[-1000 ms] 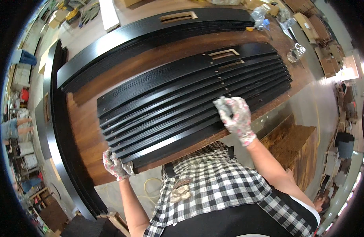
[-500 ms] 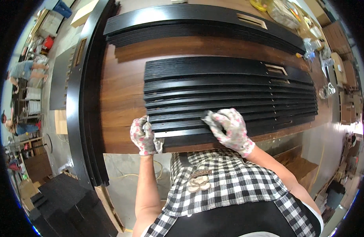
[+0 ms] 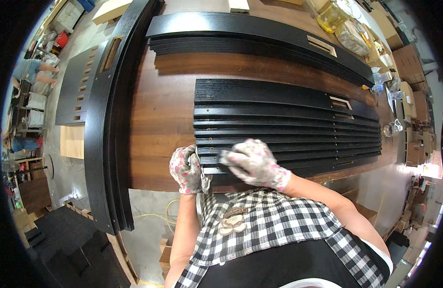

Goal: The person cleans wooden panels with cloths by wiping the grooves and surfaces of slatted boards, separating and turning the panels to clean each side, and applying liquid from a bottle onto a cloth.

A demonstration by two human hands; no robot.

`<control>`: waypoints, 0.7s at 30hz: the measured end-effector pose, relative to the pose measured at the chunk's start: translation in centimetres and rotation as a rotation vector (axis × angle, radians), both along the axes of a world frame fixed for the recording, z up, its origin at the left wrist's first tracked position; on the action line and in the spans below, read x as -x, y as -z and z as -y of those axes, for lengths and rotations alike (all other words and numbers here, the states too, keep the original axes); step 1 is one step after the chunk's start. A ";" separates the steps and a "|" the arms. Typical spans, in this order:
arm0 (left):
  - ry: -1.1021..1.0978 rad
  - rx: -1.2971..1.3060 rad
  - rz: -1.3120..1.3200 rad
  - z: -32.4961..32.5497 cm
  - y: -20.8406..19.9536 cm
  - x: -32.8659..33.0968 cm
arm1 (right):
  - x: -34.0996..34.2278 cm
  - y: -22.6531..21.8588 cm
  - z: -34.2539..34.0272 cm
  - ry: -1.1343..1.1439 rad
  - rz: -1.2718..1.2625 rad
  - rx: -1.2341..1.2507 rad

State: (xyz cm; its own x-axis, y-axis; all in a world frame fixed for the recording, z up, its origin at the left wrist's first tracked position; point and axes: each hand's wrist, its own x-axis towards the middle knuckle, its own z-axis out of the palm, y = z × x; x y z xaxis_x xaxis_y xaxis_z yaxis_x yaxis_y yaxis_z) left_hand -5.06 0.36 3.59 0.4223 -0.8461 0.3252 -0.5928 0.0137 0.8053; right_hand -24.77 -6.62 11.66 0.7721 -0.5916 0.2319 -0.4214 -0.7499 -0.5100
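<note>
Several long black wooden boards (image 3: 264, 116) lie side by side, overlapping like steps, on the brown tabletop in front of me. My left hand (image 3: 187, 169), in a white glove with pink dots, is closed at the left end of the nearest boards and appears to grip the board edge. Its fingertips are partly hidden. A matching glove covers my right hand (image 3: 255, 164), which is slightly blurred. Between its fingers is a small grey pad (image 3: 223, 157), pressed on or just over the near boards, close to their left ends.
Another stack of black boards (image 3: 240, 30) lies across the far side. Long black boards (image 3: 97, 139) run along the table's left edge. At the far right stand a yellowish jar (image 3: 333, 18) and clear plastic bottles (image 3: 382, 77). A person (image 3: 34, 72) is off to the left.
My right hand has moved left along the boards with the grey pad, nearer my left hand. The view has shifted, while my left hand stays at the board ends.
</note>
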 end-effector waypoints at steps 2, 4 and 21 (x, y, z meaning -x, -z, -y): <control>-0.001 -0.020 -0.007 -0.7 -0.7 0.0 | 4.4 -0.8 -0.6 0.060 -0.034 -0.009; -0.012 -0.025 0.012 -0.9 -0.3 -0.1 | 9.0 -1.4 -1.0 0.174 -0.061 0.062; -0.010 0.001 -0.009 0.8 -1.1 3.2 | 4.6 -1.0 1.6 0.368 0.076 0.123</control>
